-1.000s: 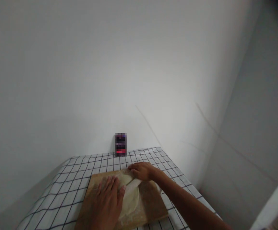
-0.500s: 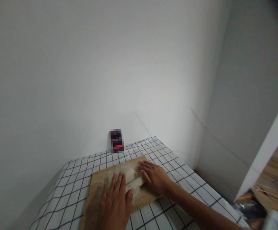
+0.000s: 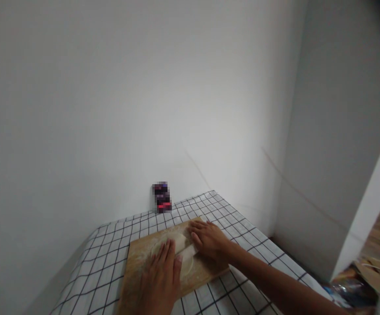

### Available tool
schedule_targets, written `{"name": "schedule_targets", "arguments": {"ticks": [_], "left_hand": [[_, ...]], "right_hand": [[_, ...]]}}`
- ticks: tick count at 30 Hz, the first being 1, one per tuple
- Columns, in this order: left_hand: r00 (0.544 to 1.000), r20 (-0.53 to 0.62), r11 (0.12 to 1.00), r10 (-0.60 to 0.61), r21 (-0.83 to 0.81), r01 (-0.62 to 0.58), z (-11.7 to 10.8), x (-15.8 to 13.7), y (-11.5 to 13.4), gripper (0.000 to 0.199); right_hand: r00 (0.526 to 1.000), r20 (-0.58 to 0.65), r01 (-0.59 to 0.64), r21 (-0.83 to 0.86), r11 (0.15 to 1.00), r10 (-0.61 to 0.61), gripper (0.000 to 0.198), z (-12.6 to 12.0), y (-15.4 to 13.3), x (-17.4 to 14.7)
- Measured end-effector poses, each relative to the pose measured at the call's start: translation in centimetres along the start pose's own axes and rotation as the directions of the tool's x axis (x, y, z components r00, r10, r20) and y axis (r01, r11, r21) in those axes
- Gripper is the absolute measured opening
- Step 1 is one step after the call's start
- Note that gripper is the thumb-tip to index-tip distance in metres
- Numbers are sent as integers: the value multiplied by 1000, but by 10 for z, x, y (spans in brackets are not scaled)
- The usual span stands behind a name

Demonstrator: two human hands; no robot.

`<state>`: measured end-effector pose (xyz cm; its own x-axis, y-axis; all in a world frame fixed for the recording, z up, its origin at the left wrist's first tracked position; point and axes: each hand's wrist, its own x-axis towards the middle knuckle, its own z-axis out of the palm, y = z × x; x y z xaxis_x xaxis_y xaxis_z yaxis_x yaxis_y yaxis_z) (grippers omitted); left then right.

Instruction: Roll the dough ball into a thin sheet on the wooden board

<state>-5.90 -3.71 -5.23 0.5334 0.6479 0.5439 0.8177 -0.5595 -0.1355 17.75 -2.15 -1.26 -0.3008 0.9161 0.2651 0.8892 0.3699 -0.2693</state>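
A pale rolling pin (image 3: 187,252) lies across a flattened sheet of dough (image 3: 179,241) on a floured wooden board (image 3: 134,258). My left hand (image 3: 161,272) rests palm down over the pin's left end, fingers stretched forward. Over its right end lies my right hand (image 3: 208,238), also flat with its fingers extended. Both hands are open on top of the pin and hide its ends. Part of the dough shows beyond the pin, and a strip of it shows on the near side.
The board sits on a table with a black-and-white checked cloth (image 3: 94,271). A dark, pixelated object (image 3: 162,197) leans against the wall (image 3: 127,109) at the table's back edge. Lower right, beyond the table, blurred items and a shiny bag (image 3: 349,286) lie near the floor.
The view has shifted slightly, so the table and board appear a little lower and further right. Both hands stay flat on the rolling pin, which has shifted little over the dough.
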Motion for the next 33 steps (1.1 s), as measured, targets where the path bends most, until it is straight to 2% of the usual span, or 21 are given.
{"name": "schedule_targets", "arguments": {"ticks": [4, 7, 10, 12, 14, 16, 20, 27, 33], "left_hand": [[995, 86, 993, -53, -101, 62, -10, 17, -6, 48], [979, 146, 968, -139, -190, 166, -21, 28, -7, 46], [969, 152, 952, -197, -206, 226, -21, 30, -8, 46], [982, 94, 972, -166, -150, 178, -12, 25, -11, 45], [999, 13, 997, -43, -59, 44, 0, 17, -14, 44], [998, -39, 998, 50, 42, -49, 8, 11, -15, 44], [999, -42, 992, -25, 126, 30, 4, 12, -4, 46], [997, -61, 995, 40, 98, -34, -9, 2, 6, 49], [993, 7, 993, 116, 27, -116, -10, -15, 3, 55]], "right_hand": [[997, 79, 11, -42, 999, -8, 46, 1, 8, 36], [996, 83, -3, -57, 998, 8, 44, 6, 11, 60], [996, 70, -44, -75, 996, 49, 46, 10, 11, 79], [996, 66, -55, -78, 995, 60, 45, 11, 10, 86], [996, 65, -53, -75, 996, 58, 43, 11, 10, 86], [997, 60, -49, -67, 997, 53, 42, 10, 10, 79], [999, 28, -44, -46, 998, 46, 44, 8, 11, 48], [998, -52, 41, 10, 999, -40, 46, 2, 2, -20], [998, -63, -4, 67, 998, 9, 49, -1, -22, -73]]}}
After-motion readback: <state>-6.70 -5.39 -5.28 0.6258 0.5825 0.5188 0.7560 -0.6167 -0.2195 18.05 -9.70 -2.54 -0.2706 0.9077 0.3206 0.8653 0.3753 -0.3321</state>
